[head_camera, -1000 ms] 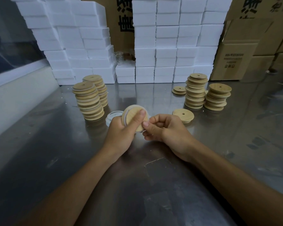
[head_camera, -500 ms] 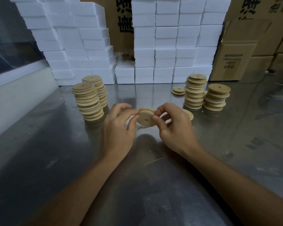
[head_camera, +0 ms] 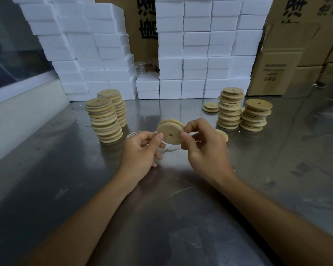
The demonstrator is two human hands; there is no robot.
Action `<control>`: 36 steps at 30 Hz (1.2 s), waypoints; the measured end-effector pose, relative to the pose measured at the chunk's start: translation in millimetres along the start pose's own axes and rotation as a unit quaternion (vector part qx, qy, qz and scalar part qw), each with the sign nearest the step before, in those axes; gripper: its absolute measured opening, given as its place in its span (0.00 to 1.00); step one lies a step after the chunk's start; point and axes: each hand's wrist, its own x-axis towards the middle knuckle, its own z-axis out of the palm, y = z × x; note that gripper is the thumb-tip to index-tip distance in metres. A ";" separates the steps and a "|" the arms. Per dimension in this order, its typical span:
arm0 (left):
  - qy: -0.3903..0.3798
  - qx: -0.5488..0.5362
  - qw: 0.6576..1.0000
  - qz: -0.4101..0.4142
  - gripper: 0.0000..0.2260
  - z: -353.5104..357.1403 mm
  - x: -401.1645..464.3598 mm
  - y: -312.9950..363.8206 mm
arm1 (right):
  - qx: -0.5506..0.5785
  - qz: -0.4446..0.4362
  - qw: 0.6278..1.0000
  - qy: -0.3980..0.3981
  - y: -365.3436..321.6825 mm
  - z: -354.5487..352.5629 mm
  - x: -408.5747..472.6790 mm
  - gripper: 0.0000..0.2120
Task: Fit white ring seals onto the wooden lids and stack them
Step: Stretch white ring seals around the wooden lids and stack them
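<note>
Both hands, left [head_camera: 140, 152] and right [head_camera: 204, 146], pinch one wooden lid [head_camera: 169, 134] above the counter [head_camera: 181, 217]; lid stacks [head_camera: 104, 120] flank it, white boxes [head_camera: 196, 54] line the far edge.

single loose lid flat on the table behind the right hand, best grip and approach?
Take the loose lid by its rim, thumb and fingers on opposite edges, coming from above and the near-right side. It lies flat on the steel table, so only the thin edge gives purchase. The right hand covers its left part, and the tall lid stack stands behind it, so a far-side approach looks tighter.
</note>
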 end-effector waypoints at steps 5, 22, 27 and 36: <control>-0.008 -0.028 0.999 -0.030 0.04 -0.7 -1.0 0.2 | 0.054 0.065 0.996 0.016 1.1 2.9 1.6 0.06; 0.010 -0.091 0.992 -0.082 0.08 -2.5 -4.3 13.2 | 0.134 0.200 0.971 0.000 3.6 -0.9 3.8 0.08; 0.129 -0.101 0.986 -0.021 0.09 -19.3 5.2 16.1 | 0.071 0.227 0.971 -0.038 7.1 1.8 2.2 0.06; 0.219 -0.192 0.956 -0.023 0.10 -62.9 32.9 39.8 | 0.042 0.223 0.972 -0.054 8.3 4.0 1.6 0.07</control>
